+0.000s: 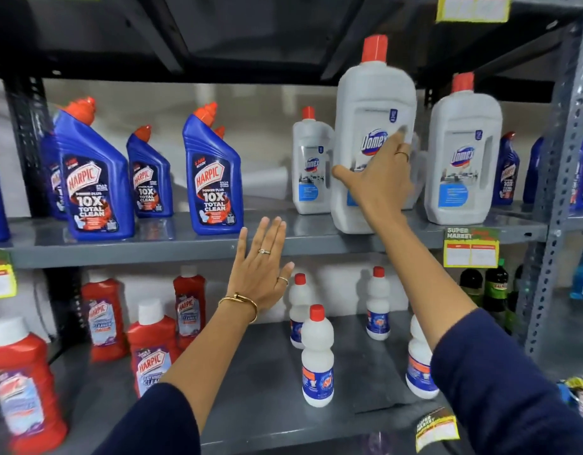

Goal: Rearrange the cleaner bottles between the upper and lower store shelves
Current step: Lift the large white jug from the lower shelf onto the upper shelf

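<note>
Blue Harpic bottles (96, 178) line the far left of the upper shelf (172, 247), and red Harpic bottles (153, 353) sit below them on the lower shelf (250, 389). Centre now: the left hand (262, 269) is flat and spread, fingers apart, holding nothing, hovering just in front of the upper shelf's edge. To its right, small white bottles (317, 356) stand on the lower shelf. Then the action: the right hand (380, 174) is pressed open against the big Domex bottle (372, 133), thumb on one side and fingers across the label (a light grip, not a closed fist), and the bottle looks tilted at the shelf's near edge. Another Domex bottle (464, 156) stands right of it. My read: mid-move, most sorting left.
</note>
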The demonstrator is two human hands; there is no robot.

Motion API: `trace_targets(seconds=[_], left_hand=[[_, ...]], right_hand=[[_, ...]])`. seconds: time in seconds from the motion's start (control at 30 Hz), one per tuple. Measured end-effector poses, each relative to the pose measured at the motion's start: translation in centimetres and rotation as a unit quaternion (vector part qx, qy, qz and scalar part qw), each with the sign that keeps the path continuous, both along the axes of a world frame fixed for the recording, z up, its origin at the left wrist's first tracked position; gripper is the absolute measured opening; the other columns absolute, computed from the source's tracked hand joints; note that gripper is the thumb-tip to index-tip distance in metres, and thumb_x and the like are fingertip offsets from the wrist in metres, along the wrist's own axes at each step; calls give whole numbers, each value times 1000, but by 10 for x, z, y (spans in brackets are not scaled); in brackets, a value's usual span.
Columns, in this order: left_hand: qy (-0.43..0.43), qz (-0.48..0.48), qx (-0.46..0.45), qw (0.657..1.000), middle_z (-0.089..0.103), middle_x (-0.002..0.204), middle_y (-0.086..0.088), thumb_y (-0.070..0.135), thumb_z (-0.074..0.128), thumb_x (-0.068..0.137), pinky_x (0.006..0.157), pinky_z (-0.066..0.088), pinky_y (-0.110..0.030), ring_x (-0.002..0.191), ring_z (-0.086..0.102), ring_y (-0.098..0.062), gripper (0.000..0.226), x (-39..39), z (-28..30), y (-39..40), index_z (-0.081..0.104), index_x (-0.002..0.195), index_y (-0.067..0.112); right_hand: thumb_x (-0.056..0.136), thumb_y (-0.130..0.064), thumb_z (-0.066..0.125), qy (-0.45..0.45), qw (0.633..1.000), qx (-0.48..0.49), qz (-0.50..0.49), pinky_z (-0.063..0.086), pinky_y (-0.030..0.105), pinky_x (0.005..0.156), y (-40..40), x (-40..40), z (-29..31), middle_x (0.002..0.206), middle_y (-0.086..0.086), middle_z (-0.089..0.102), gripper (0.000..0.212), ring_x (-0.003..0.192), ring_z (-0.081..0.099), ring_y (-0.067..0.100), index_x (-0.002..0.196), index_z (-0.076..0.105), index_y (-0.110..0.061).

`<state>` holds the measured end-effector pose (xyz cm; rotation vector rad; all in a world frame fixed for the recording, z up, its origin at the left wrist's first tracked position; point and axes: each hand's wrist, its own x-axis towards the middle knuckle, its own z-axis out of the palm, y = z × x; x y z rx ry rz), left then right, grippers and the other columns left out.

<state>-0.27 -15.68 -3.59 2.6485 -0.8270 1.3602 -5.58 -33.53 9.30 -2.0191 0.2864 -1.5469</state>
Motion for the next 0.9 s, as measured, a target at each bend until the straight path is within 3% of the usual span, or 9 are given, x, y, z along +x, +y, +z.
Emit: trace_targets(seconds=[0.1, 0.2, 0.27, 0.37, 0.8, 0.9], left_hand=[[-8, -1, -1, 1000, 6, 155, -7, 41, 34, 91, 107, -22, -45, 136, -15, -22, 70, 2, -2, 0, -13, 136, 16], [-35, 17, 3, 999, 25, 150, -11, 41, 44, 87, 110, -4, -55, 138, 11, -28, 71, 3, -4, -2, 10, 141, 9], [-52, 20, -2, 998, 31, 148, -12, 43, 37, 85, 113, -3, -51, 136, 20, -31, 67, 4, -5, -3, 18, 139, 7], [-56, 11, -11, 998, 31, 147, -12, 43, 30, 84, 110, -8, -43, 136, 16, -31, 67, 6, -6, -3, 19, 139, 7], [-36, 9, -9, 999, 28, 148, -13, 43, 27, 84, 109, -10, -41, 136, 18, -32, 67, 1, -5, -2, 16, 140, 6], [-27, 3, -12, 1000, 22, 150, -12, 43, 27, 85, 109, -15, -41, 138, 8, -31, 67, 1, -5, -2, 10, 140, 8]], right_hand=[[60, -48, 77, 29, 1000, -4, 1, 44, 47, 85, 0, 24, -1, 140, 21, 34, 115, 121, 41, 38, 141, 12, 1], [60, -47, 79, 50, 999, -11, 9, 44, 48, 85, 3, 45, 0, 141, 23, 32, 116, 120, 41, 40, 140, 12, 2], [60, -45, 79, 63, 998, -15, 14, 44, 48, 85, 7, 56, 1, 142, 24, 30, 116, 120, 41, 41, 141, 10, 2], [60, -44, 79, 63, 998, -14, 14, 43, 48, 84, 12, 67, 0, 141, 22, 31, 116, 119, 41, 41, 141, 9, 0], [60, -51, 78, 83, 996, -9, -11, 45, 46, 82, 16, 73, -7, 138, 22, 35, 113, 117, 42, 40, 139, 15, -1], [61, -54, 77, 93, 996, -13, -6, 45, 47, 84, 17, 71, -8, 139, 23, 34, 114, 118, 41, 40, 140, 14, 0]])
